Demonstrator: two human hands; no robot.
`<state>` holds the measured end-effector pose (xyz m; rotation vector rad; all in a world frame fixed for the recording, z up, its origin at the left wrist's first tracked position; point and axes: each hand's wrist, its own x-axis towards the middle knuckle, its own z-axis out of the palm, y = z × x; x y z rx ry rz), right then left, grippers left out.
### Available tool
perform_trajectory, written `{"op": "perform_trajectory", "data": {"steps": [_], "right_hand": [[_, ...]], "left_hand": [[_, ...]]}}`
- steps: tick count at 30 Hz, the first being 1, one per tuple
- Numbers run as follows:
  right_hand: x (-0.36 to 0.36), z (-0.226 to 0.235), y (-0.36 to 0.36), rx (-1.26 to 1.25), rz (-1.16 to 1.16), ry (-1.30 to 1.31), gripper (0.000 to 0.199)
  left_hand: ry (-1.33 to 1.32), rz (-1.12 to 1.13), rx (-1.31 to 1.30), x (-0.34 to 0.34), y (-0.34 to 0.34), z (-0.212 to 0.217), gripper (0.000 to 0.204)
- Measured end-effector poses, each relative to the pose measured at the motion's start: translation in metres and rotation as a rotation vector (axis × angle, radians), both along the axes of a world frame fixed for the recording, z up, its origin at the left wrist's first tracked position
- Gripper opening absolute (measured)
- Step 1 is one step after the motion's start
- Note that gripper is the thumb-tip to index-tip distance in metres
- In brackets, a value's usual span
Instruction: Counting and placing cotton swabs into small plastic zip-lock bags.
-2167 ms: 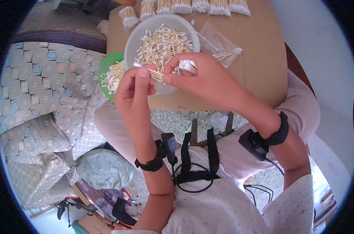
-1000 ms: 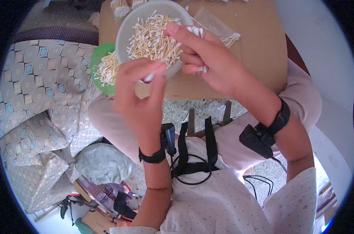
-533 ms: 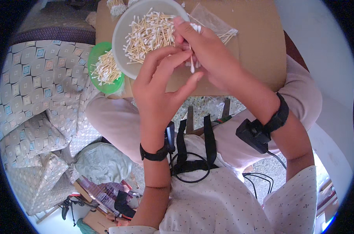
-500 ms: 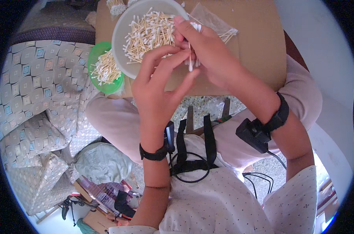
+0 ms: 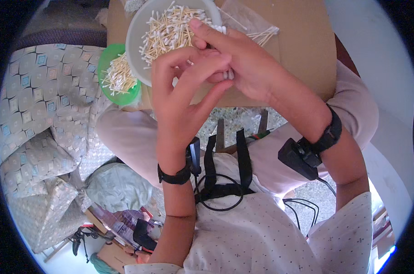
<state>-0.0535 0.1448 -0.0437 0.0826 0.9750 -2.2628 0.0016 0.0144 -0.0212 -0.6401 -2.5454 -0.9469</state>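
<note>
- Pinching a small bunch of cotton swabs, the right hand is curled closed around them at the near rim of the grey bowl; only the white tips peek out between the fingers, so how many it grips is hard to say.
- The left hand is half open, fingers spread and bent toward the right hand, its fingertips touching or nearly touching the bunch; I cannot tell whether it actually grips any swab.
- Risk one: the bunch is held above the near edge of the cardboard board, just past the bowl. A loosened pinch would likely let swabs drop off that edge onto the lap or the floor below.
- Risk two: the bowl is heaped with loose swabs and sits close to the near edge of the board. A knock from either wrist could tip it or scatter its pile.
- Risk three: the green dish with more swabs sits at the left, partly under the bowl and overhanging the board's corner; a shove on the bowl could push it off.
- Risk four: the clear plastic bag with a few swabs lies to the far right of the hands; a sweeping sleeve or forearm might drag it along.
</note>
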Motion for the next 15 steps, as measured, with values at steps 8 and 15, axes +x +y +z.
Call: {"op": "perform_trajectory", "data": {"steps": [8,15], "right_hand": [[0.006,-0.004,-0.001,-0.11,0.139,-0.067,0.032],[0.025,-0.003,-0.005,-0.01,0.113,-0.16,0.027]], "left_hand": [[0.145,0.09,-0.252,-0.005,-0.011,0.004,0.087],[-0.208,-0.133,-0.226,-0.008,-0.006,-0.002,0.105]]}}
